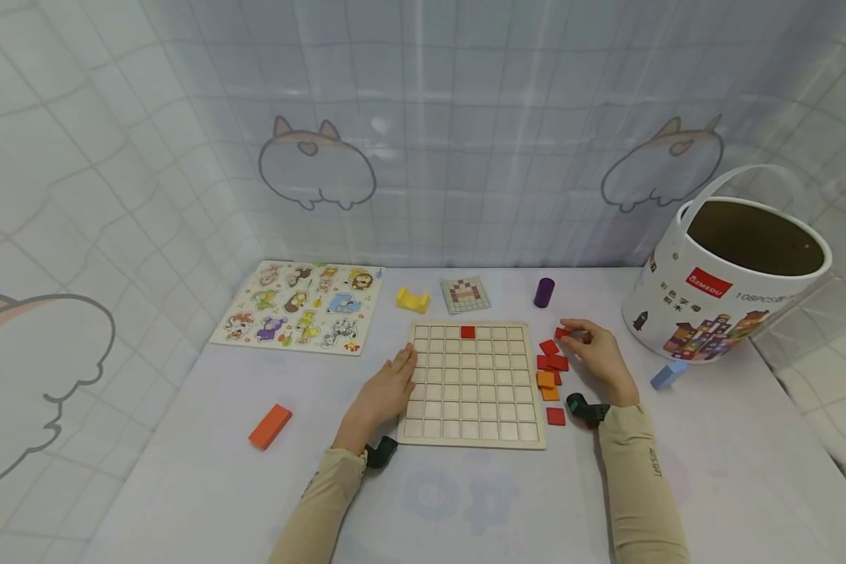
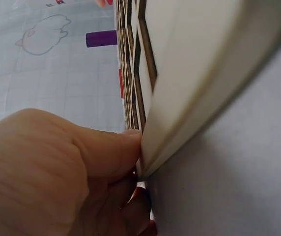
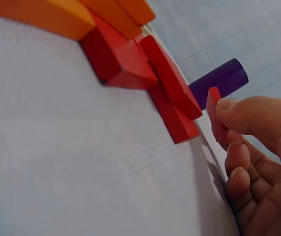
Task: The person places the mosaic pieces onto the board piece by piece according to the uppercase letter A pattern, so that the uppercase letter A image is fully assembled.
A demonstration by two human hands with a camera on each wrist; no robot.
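A pale wooden grid board [image 1: 471, 385] lies flat on the table with one red tile [image 1: 468, 332] set in its top row. My left hand [image 1: 386, 388] rests against the board's left edge [image 2: 189, 98], fingers fairly straight, thumb [image 2: 106, 152] pressed to the rim. My right hand [image 1: 595, 351] pinches a small red square tile [image 1: 562, 333] [image 3: 215, 115] between thumb and fingertip, just right of the board. A loose pile of red and orange tiles [image 1: 550, 368] [image 3: 130, 54] lies beside that hand.
A purple cylinder [image 1: 544, 292] [image 3: 219, 81], a yellow block [image 1: 412, 299] and a pattern card [image 1: 465, 294] lie behind the board. An animal puzzle [image 1: 300, 305] sits far left, an orange block [image 1: 270, 426] front left, a white bucket [image 1: 726, 286] and blue block [image 1: 668, 374] right.
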